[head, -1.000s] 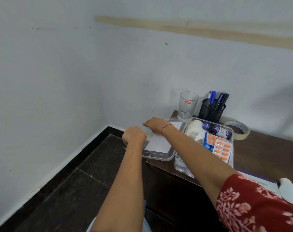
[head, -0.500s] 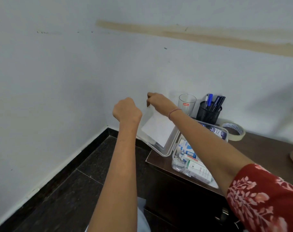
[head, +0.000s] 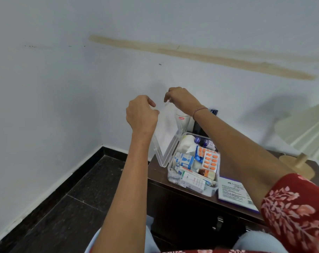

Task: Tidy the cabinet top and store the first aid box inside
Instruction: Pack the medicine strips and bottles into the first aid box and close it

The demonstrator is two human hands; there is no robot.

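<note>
The first aid box (head: 214, 191) is clear plastic and stands open on the left end of the dark wooden cabinet top (head: 156, 170). Inside lie orange blister packs (head: 210, 160), cartons and small bottles. Its clear lid (head: 165, 137) is hinged on the box's left side and stands steeply raised, with a white sheet inside it. My right hand (head: 181, 99) pinches the lid's top far corner. My left hand (head: 141, 114) has curled fingers pinching the top near corner.
A drinking glass (head: 182, 120) and a dark pen holder (head: 198, 126) stand behind the lid, partly hidden. A white booklet (head: 234, 193) lies right of the box. A lamp with wooden base (head: 297, 166) stands at right. The cabinet front has a handle (head: 218, 223).
The lid has swung up from lying flat on the left to nearly upright. Both hands rose with it, and my left hand went from a fist beside it to its edge.
</note>
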